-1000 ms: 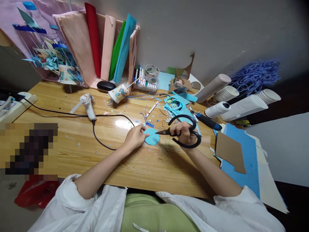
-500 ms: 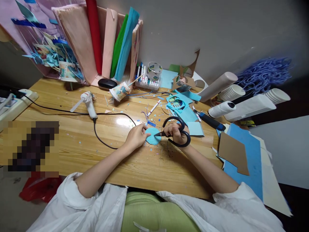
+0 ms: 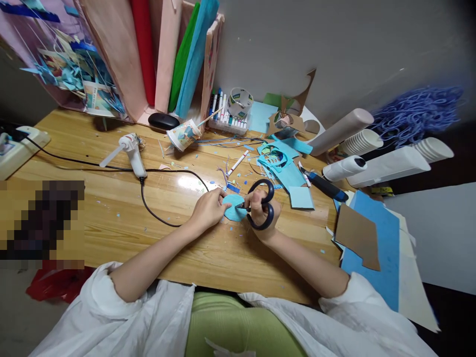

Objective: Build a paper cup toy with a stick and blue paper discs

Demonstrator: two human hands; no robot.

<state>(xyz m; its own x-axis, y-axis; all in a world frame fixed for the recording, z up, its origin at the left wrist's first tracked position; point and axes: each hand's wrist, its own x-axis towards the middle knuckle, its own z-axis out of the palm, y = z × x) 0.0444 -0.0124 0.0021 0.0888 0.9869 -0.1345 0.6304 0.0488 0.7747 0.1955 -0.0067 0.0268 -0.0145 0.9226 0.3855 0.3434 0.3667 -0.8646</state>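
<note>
A light blue paper disc (image 3: pixel 233 213) lies low over the middle of the table. My left hand (image 3: pixel 210 208) pinches its left edge between thumb and fingers. In my right hand (image 3: pixel 265 218) is a pair of scissors (image 3: pixel 268 191) with dark handles, the fingers closed about them. The blades point left, and their tip meets the disc near its middle. Whether the tip has gone through the paper I cannot tell. Just behind the disc sits a small blue piece (image 3: pixel 233 188).
On the left lie a glue gun (image 3: pixel 134 156) and its black cable. Paper scraps (image 3: pixel 284 166), a marker (image 3: pixel 238 162) and a blue-black cutter (image 3: pixel 323 184) are behind my right hand. A decorated paper cup (image 3: pixel 183 136) lies tipped. Cardboard (image 3: pixel 357 235) and blue sheets stick out at the right edge.
My right hand has shifted left and turned the scissors, so their handles stand closer to the disc. My left hand keeps its hold. The whole view has shifted slightly.
</note>
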